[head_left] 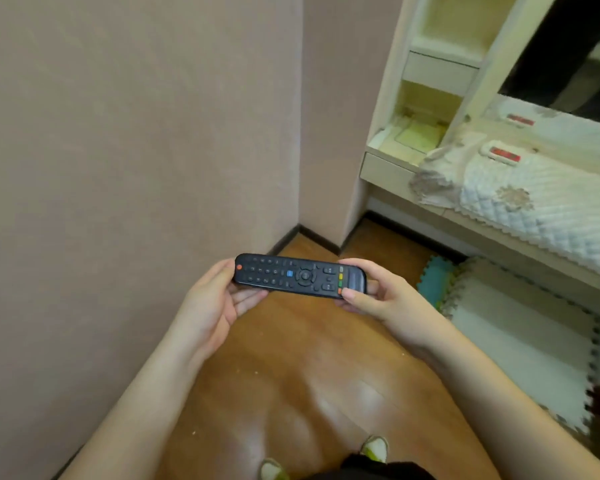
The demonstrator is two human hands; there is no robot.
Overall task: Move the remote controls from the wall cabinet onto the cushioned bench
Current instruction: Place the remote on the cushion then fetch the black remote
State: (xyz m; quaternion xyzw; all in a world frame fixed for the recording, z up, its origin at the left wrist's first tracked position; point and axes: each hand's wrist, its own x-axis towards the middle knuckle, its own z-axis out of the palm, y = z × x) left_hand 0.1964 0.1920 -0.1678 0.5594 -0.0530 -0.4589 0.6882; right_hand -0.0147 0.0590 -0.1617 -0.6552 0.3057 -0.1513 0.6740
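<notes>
- Wood floor [291, 393], pink walls, quilted white worktop [534, 209] at right carrying two white remotes [503, 154]
- Black remote [300, 276], coloured buttons, held level above floor
- Left hand [212, 306] and right hand [378, 299] fingers grasping its ends

The room was evenly and softly lit, with no harsh shadows on the pink wall [136, 133] at the left of the frame. Broad pale glare lay on the wooden floor [291, 393] in the lower centre, where the light bounced off the polish. The upper right was smeared by motion blur: the shelves [433, 81] and the quilted bench cover [534, 202] looked soft and streaked. The black remote [300, 276] at centre stayed fairly sharp. Wide-angle distortion bent straight edges toward the frame's borders.
</notes>
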